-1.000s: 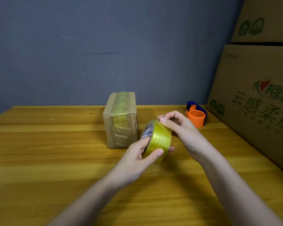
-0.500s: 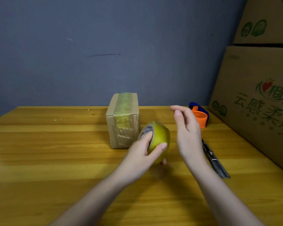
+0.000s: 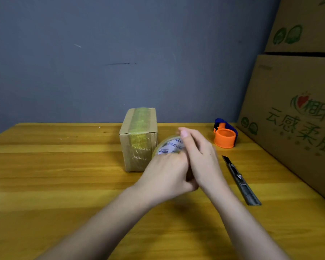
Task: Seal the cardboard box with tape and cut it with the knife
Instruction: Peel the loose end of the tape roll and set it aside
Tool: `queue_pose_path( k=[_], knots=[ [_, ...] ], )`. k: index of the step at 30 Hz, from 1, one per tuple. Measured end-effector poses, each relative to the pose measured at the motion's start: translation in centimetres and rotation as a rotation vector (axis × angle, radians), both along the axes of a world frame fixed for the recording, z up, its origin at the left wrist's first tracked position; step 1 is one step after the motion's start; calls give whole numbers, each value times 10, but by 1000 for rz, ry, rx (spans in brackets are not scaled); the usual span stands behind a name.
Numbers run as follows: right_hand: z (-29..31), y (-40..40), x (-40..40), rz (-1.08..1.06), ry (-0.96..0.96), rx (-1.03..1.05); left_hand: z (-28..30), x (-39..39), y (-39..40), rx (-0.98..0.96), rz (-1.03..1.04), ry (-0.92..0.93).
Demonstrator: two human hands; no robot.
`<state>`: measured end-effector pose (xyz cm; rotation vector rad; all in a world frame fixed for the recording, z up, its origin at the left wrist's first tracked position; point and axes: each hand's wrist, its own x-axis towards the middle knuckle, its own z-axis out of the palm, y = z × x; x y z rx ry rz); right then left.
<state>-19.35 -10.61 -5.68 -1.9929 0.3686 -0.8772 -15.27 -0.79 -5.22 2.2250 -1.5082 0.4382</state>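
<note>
A small cardboard box (image 3: 139,139) stands on the wooden table (image 3: 54,175), with a yellowish strip of tape running over its top and down its front. Just right of it, my left hand (image 3: 165,173) grips the yellow tape roll (image 3: 170,146), whose printed white core faces up. My right hand (image 3: 199,156) lies over the roll from the right, fingers against its rim. Most of the roll is hidden by both hands. A dark utility knife (image 3: 240,180) lies on the table to the right of my hands, untouched.
An orange and blue tape dispenser (image 3: 225,136) sits at the back right. Large printed cardboard cartons (image 3: 296,113) are stacked along the right edge. A grey wall rises behind the table.
My right hand let go of the roll, lifted, then came back down onto it. My left hand turned the roll so its core faces up, close to the box.
</note>
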Motion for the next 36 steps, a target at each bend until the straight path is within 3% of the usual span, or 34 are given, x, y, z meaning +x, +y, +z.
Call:
queue_pose_path(
  k=[5, 10, 23, 28, 33, 36],
  knots=[
    [11, -22, -3, 359, 70, 333, -3, 1, 3, 49, -137, -192],
    [10, -28, -8, 557, 188, 488, -3, -1, 7, 114, -162, -137],
    [-14, -41, -12, 305, 130, 702, -11, 2, -2, 110, -212, -17],
    [-4, -61, -7, 245, 276, 919, -8, 10, -13, 160, -293, 124],
    [14, -73, 3, 233, 391, 851, -9, 13, -21, 152, -296, 186],
    [10, -83, 7, 213, 330, 926, -8, 17, -25, 159, -209, 199]
  ],
)
